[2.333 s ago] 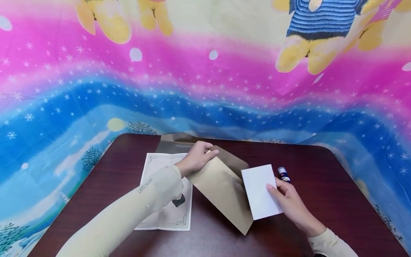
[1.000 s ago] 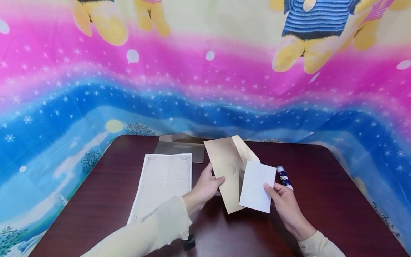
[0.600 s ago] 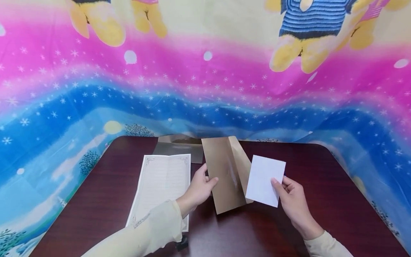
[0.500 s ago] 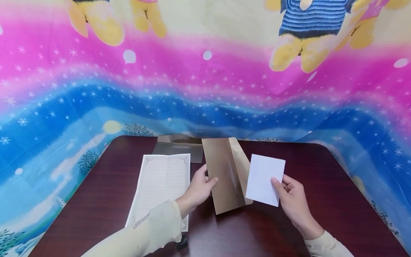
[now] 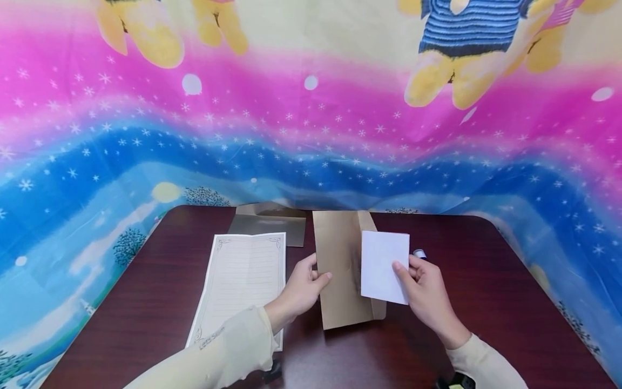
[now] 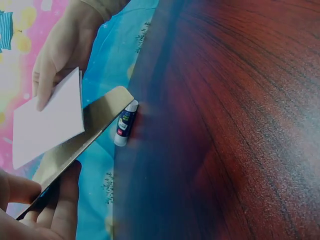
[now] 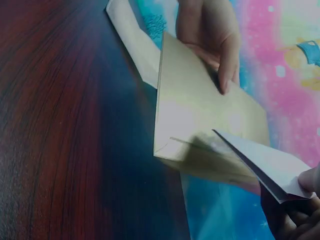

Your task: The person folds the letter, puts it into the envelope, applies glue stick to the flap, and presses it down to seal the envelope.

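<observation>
In the head view my left hand [image 5: 300,286] pinches the left edge of a tan paper envelope [image 5: 340,270], thumb on its front and fingers behind. The envelope is held up over the table, its flap unfolded toward the right. My right hand [image 5: 430,289] grips a folded white sheet of paper [image 5: 385,267] by its right edge, thumb on the near face. That sheet overlaps the envelope's opening in the head view. From the right wrist view, the folded paper [image 7: 270,162] shows its layered edge facing the envelope [image 7: 200,100].
A lined letter sheet [image 5: 248,281] with an ornate border lies on the dark wooden table [image 5: 486,281] at left. Behind it lies another envelope [image 5: 267,229]. A glue stick [image 6: 126,122] is partly hidden behind my right hand in the head view. A patterned cloth [image 5: 311,119] hangs behind.
The left hand has shifted from the envelope's top to its left edge, and the envelope has been turned upright. The folded paper moved right, then back left against the envelope's opening.
</observation>
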`<act>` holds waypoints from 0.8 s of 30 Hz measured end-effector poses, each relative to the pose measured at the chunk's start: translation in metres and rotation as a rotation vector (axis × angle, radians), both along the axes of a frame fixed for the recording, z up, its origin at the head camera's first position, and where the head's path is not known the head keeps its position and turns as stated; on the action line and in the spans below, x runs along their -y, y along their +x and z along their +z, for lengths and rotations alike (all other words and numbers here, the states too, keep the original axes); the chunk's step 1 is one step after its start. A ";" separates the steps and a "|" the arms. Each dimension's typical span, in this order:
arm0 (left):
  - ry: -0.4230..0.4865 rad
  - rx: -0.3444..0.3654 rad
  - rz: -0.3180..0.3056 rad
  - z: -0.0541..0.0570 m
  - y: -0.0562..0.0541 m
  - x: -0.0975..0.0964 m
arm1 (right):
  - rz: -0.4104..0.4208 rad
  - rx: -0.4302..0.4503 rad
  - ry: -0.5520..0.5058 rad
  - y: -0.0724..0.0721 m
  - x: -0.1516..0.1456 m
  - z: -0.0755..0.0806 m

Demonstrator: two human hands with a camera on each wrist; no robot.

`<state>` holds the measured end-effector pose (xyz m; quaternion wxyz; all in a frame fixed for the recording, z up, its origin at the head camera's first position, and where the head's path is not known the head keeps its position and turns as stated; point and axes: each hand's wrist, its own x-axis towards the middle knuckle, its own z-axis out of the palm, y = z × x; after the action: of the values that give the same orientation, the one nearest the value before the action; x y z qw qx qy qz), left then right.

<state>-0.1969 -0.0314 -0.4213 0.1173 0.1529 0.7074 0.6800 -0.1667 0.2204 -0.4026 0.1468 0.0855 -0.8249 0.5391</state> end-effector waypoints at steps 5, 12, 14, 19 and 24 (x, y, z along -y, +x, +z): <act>-0.010 -0.014 -0.017 0.000 0.000 0.005 | -0.002 0.038 0.017 -0.003 0.000 -0.002; 0.020 0.020 -0.075 0.002 0.000 0.013 | -0.031 0.053 0.049 -0.005 -0.004 -0.003; 0.025 0.020 -0.089 0.002 0.001 0.015 | -0.033 0.060 0.049 -0.005 -0.005 -0.003; 0.029 0.017 -0.108 0.000 0.000 0.018 | -0.024 0.095 0.034 -0.005 -0.003 -0.001; 0.034 0.032 -0.114 -0.003 -0.002 0.021 | -0.013 0.117 0.015 -0.004 -0.001 0.001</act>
<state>-0.1987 -0.0527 -0.4244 0.1645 0.1840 0.6840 0.6864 -0.1706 0.2214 -0.4017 0.1011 0.0497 -0.8366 0.5362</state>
